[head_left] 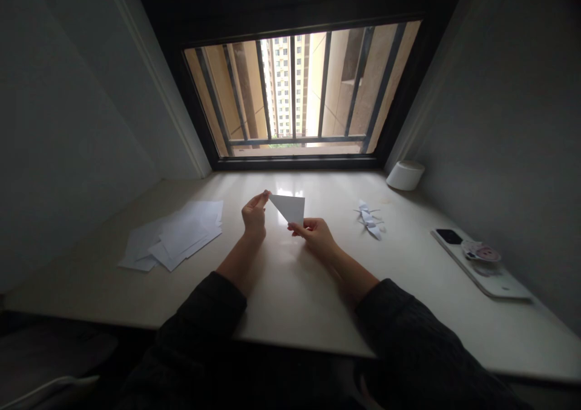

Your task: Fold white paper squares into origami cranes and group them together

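Note:
A white paper folded into a triangle (290, 208) is held up above the pale desk (281, 277), near its middle. My left hand (254, 215) pinches the triangle's upper left corner between thumb and fingers. My right hand (315, 233) pinches its lower point from below. Both hands are closed on the paper. Dark sleeves cover both forearms.
A loose pile of white sheets (175, 235) lies at the left. A folded paper figure (370, 219) rests right of the hands. A white round container (405, 174) stands at the back right. A phone (481, 261) with a sticker lies at the right edge. A barred window (295, 89) faces me.

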Demonstrator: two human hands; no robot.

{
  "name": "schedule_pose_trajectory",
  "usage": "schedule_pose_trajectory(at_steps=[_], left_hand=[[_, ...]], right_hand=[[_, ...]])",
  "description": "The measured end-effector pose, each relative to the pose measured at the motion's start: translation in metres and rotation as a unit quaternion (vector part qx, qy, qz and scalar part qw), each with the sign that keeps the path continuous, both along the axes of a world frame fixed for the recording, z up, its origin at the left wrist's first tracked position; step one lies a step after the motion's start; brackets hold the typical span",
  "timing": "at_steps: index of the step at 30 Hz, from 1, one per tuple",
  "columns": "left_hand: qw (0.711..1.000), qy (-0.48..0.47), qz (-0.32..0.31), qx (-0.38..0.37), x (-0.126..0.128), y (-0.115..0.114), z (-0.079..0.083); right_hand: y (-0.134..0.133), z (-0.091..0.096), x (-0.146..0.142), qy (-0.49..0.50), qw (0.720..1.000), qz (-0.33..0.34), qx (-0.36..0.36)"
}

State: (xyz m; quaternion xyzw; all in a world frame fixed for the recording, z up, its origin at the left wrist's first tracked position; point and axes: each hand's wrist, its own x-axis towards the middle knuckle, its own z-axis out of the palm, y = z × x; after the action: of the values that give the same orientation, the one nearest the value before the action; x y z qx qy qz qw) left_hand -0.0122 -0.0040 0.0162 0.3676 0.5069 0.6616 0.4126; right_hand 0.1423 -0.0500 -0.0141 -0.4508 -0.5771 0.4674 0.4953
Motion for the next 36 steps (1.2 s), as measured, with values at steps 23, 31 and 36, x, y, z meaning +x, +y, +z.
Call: schedule_pose_trajectory(at_steps=[23,31,36], left_hand=[[0.840,0.463,-0.004,0.283,0.007,-0.016,0.011],[0.778,0.546,0.005,0.310,0.008,-0.020,0.007],[0.811,0.506,-0.003,0.293,0.007,-0.020,0.007]], right_hand=[[0.007,0.003,0.019,-0.207,0.972,-0.077,0.081],[0.015,-0.003,0.021,-0.119,0.992,-0.024,0.043],[0.014,0.000,0.023,-0.070,0.994,-0.028,0.075]])
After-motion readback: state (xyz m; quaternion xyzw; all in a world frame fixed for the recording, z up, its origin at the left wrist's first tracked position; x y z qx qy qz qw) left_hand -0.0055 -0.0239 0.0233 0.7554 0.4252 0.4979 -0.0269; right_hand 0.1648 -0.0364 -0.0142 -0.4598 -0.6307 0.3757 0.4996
